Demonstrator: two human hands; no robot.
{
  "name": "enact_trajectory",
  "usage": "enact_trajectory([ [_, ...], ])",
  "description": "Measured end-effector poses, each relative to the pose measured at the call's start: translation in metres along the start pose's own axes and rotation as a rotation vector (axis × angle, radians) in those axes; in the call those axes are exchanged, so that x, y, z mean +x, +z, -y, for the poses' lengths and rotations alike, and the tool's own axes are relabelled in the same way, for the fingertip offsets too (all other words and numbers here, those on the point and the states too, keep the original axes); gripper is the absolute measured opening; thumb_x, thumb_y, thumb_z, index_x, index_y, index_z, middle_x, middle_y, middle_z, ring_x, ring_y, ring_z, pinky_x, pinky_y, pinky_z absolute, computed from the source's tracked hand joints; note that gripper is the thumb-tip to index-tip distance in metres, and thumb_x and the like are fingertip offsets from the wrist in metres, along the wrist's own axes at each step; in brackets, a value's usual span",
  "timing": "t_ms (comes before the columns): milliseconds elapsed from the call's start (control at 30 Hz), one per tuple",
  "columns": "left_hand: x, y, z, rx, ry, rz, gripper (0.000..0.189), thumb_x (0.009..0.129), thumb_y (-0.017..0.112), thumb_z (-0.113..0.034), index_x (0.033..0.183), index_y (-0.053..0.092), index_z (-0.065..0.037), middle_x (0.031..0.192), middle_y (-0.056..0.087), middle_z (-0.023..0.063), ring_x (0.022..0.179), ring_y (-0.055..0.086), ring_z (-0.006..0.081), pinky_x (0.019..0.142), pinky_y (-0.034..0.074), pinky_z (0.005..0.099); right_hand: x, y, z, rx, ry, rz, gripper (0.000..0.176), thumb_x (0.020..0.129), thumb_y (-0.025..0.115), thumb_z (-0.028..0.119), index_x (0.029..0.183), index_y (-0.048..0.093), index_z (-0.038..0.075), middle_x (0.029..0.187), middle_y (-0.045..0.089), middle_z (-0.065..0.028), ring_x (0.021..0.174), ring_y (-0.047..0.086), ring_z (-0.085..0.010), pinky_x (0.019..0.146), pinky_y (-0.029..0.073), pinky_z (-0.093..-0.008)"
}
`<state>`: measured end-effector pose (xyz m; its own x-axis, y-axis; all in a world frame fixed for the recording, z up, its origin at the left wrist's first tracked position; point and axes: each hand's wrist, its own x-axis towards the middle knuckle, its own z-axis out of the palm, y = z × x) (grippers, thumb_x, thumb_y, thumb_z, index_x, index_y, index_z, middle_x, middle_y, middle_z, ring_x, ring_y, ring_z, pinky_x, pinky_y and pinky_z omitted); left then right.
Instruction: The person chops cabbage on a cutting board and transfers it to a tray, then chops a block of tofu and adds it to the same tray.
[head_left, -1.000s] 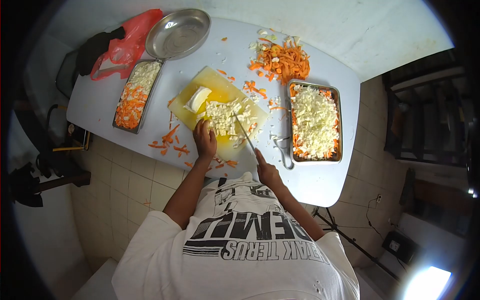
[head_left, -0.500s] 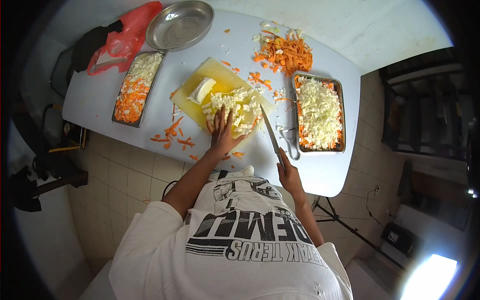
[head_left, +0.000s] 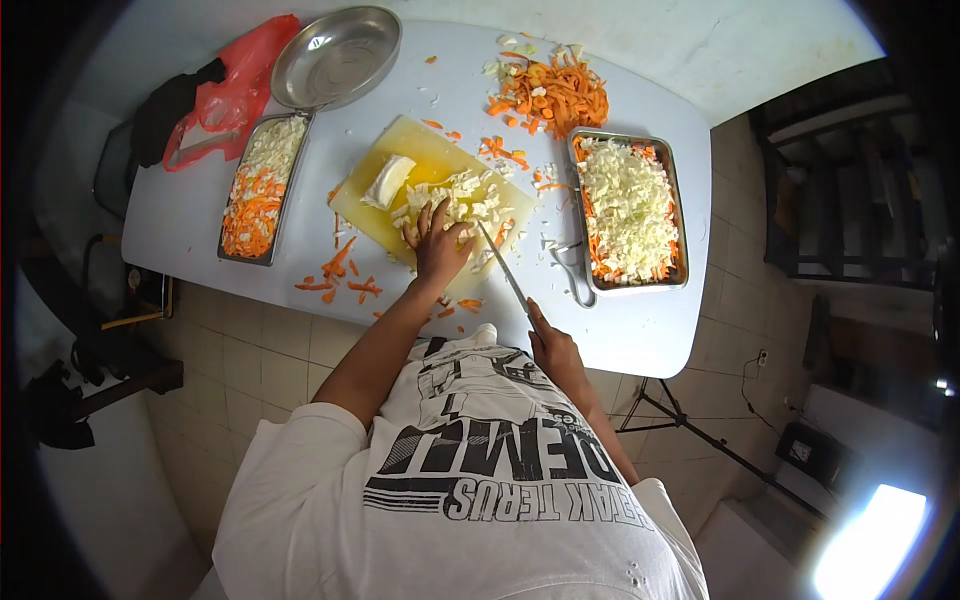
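A yellow cutting board [head_left: 365, 205] lies on the white table [head_left: 640, 330] with a pile of chopped white cabbage [head_left: 470, 200] and an uncut cabbage wedge [head_left: 388, 181] on it. My left hand [head_left: 438, 243] rests flat on the near side of the chopped pile, fingers spread. My right hand [head_left: 555, 350] grips the handle of a knife [head_left: 503, 270], whose blade points up toward the board's right edge next to the pile.
A steel tray [head_left: 682, 215] of chopped cabbage and carrot sits right of the board, tongs [head_left: 575, 280] beside it. A second filled tray [head_left: 225, 250] lies left, with a round steel bowl [head_left: 335, 55], a red bag [head_left: 235, 90] and a carrot-peel heap [head_left: 550, 95] behind.
The knife has swung back from beside the right tray toward the board. My left hand has moved slightly up onto the chopped cabbage.
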<state>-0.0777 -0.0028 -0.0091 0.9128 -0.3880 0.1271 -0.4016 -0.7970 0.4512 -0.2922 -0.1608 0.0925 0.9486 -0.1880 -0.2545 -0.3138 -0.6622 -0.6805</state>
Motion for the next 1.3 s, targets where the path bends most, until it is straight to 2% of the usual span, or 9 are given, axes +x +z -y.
enact_trajectory([
  [200,-0.002,0.012,0.000,-0.012,0.005,-0.026,0.014,0.075,0.072,-0.027,0.088,0.076,-0.021,0.146,0.040,-0.0001,0.139,0.025,0.0295,0.106,0.010,0.0645,0.024,0.048,-0.022,-0.143,0.078,0.072,0.069,0.089,0.055,0.009,0.150,0.025,0.023,0.067,0.062,-0.0245,0.060,0.061,-0.0436,0.057,0.048,-0.0535],
  [300,0.001,0.011,-0.001,0.009,0.007,-0.032,0.015,0.075,0.072,-0.027,0.089,0.076,-0.021,0.146,0.039,-0.0005,0.138,0.025,0.0294,0.106,0.011,0.0639,0.055,0.050,-0.021,0.016,-0.019,0.014,0.070,0.089,0.054,0.009,0.150,0.023,0.023,0.067,0.062,-0.0250,0.061,0.060,-0.0449,0.059,0.048,-0.0540],
  [467,0.009,0.009,-0.004,0.044,-0.038,-0.041,0.017,0.076,0.073,-0.029,0.090,0.076,-0.021,0.146,0.039,-0.0005,0.138,0.026,0.0289,0.105,0.013,0.0639,0.048,0.012,-0.005,0.029,-0.017,0.011,0.062,0.090,0.052,0.007,0.147,0.032,0.017,0.071,0.062,-0.0257,0.067,0.061,-0.0452,0.062,0.048,-0.0528],
  [567,0.011,0.009,-0.001,0.027,-0.021,-0.130,0.017,0.076,0.073,-0.030,0.091,0.076,-0.021,0.146,0.039,-0.0003,0.137,0.027,0.0288,0.104,0.015,0.0641,0.031,-0.001,0.002,0.034,-0.002,0.038,0.063,0.089,0.052,0.007,0.148,0.031,0.017,0.071,0.062,-0.0258,0.067,0.061,-0.0454,0.061,0.047,-0.0526],
  [800,0.009,0.011,-0.003,0.013,-0.056,-0.062,0.011,0.078,0.072,-0.028,0.088,0.076,-0.024,0.145,0.041,-0.0015,0.136,0.029,0.0284,0.101,0.021,0.0615,0.028,0.010,-0.002,-0.033,0.016,0.060,0.062,0.090,0.052,0.006,0.147,0.032,0.018,0.071,0.062,-0.0261,0.068,0.061,-0.0454,0.062,0.047,-0.0543],
  [1000,0.010,0.010,0.000,-0.007,-0.043,-0.032,0.010,0.078,0.072,-0.027,0.087,0.076,-0.026,0.145,0.042,-0.0018,0.136,0.029,0.0296,0.102,0.020,0.0601,0.028,0.014,0.000,-0.132,0.062,0.121,0.067,0.090,0.052,0.007,0.150,0.023,0.020,0.067,0.062,-0.0240,0.062,0.061,-0.0438,0.058,0.047,-0.0546],
  [1200,0.008,0.011,0.006,-0.002,0.027,-0.031,0.010,0.077,0.073,-0.026,0.087,0.076,-0.025,0.146,0.042,-0.0032,0.136,0.029,0.0300,0.102,0.019,0.0597,0.083,0.050,-0.004,-0.062,-0.017,0.056,0.067,0.091,0.050,0.008,0.150,0.021,0.019,0.067,0.061,-0.0225,0.062,0.061,-0.0416,0.057,0.049,-0.0510],
  [1300,0.011,0.020,0.011,-0.031,0.028,-0.062,0.009,0.076,0.074,-0.025,0.085,0.075,-0.024,0.146,0.042,-0.0045,0.136,0.030,0.0301,0.102,0.019,0.0599,0.076,0.044,-0.007,-0.009,-0.030,0.047,0.065,0.092,0.049,0.008,0.150,0.022,0.019,0.067,0.061,-0.0226,0.062,0.061,-0.0419,0.057,0.049,-0.0512],
])
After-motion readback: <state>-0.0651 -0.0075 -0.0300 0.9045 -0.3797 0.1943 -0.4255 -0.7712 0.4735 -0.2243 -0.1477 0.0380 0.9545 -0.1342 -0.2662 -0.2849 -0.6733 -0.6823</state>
